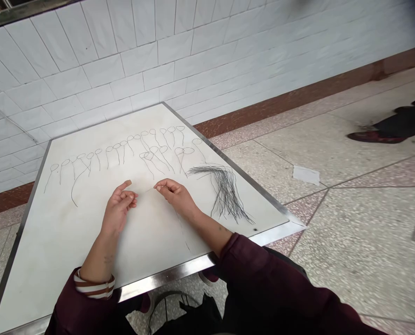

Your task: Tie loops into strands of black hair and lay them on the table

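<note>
A thin dark wire (pixel 146 190) stretches between my two hands over the white table. My left hand (pixel 119 207) pinches its left end between thumb and curled fingers, with the index finger raised. My right hand (pixel 174 193) is closed on the wire with thumb and fingertips, and a thin length trails below it toward the table's near edge. To the right of my right hand lies a bundle of loose wires (pixel 228 188), bent and fanned out. Beyond my hands, rows of wires with a round loop at one end (pixel 153 139) lie spread across the table.
The table (pixel 67 246) has a metal rim (pixel 165 277) and stands by a white tiled wall (pixel 130 65). On the floor to the right are a scrap of white paper (pixel 305 174) and another person's shoe (pixel 377 136) and dark trouser leg.
</note>
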### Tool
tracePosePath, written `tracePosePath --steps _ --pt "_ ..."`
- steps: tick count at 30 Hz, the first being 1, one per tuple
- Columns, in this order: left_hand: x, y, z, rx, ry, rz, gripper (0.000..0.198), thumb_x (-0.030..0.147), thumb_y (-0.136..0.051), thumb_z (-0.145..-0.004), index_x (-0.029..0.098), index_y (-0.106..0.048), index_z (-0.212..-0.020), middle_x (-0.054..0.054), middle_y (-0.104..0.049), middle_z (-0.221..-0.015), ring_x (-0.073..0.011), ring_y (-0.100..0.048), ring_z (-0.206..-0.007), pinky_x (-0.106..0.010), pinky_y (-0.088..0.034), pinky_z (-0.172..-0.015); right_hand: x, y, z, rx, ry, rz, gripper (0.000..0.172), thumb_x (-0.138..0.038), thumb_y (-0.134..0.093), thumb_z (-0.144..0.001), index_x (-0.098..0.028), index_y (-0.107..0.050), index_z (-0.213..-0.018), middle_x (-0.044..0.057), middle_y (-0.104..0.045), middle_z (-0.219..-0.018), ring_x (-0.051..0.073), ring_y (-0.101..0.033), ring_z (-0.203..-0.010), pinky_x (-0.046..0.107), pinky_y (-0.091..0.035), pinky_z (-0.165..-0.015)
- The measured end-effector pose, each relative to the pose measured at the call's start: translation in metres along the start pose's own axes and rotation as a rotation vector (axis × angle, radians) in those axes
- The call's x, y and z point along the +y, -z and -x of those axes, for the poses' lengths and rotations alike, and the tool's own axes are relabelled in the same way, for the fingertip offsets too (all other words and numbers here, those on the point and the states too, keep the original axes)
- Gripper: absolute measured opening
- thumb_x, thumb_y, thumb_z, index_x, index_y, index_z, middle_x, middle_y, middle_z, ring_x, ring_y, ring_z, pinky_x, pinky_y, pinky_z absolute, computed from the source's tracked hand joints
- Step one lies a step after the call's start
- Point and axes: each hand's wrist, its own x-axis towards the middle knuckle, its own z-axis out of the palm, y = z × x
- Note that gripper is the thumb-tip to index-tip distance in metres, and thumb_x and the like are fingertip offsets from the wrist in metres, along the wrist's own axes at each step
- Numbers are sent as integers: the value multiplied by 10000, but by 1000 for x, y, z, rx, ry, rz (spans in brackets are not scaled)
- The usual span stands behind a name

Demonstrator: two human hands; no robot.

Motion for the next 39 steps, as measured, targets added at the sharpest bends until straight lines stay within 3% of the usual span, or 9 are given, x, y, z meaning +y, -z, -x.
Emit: tracePosePath --steps 3,7,11,19,30,39 --pt "-5 -11 4 -24 -98 -166 611 258 -746 -721 220 -534 -1293 -38 -654 -966 -139 -602 -881 -275 -488 -800 0 -4 3 -21 35 40 244 -462 -597 -815 -228 -650 -862 -56 -364 -591 100 -300 -540 237 -256 -507" --pt "-12 -22 9 90 -283 -394 508 277 -689 -782 248 -566 -1274 -43 -660 -975 -158 -619 -907 -320 -498 -853 -2 -9 8 -63 51 92 248 -459 -578 -827 -225 -652 -862 -59 -339 -580 101 -280 -539 237 -251 -511" --pt "-17 -21 11 176 -445 -610 386 271 -618 -842 258 -617 -1228 -24 -685 -923 -164 -644 -887 -315 -519 -829 -4 -12 12 -97 54 102 245 -455 -569 -838 -227 -651 -876 -66 -294 -554 101 -266 -525 238 -239 -500" --pt "-25 -14 8 153 -669 -858 439 231 -522 -903 265 -524 -1341 -13 -722 -980 -151 -670 -895 -315 -532 -862 -3 -13 12 -79 48 90 243 -447 -565 -838 -224 -654 -876 -65 -301 -561 101 -274 -527 239 -254 -504" --pt "-18 -16 11 189 -505 -804 418 282 -530 -902 235 -544 -1316 -5 -697 -866 -137 -644 -787 -284 -517 -795 0 -14 11 -84 47 132 254 -455 -555 -839 -230 -666 -878 -67 -282 -543 97 -255 -508 237 -233 -484" --pt "-10 -5 5 289 -463 -618 404 313 -529 -898 232 -562 -1293 -5 -660 -829 -153 -641 -844 -308 -517 -813 3 -10 6 23 4 84 235 -446 -584 -812 -222 -653 -827 -61 -304 -571 101 -276 -528 240 -247 -490"
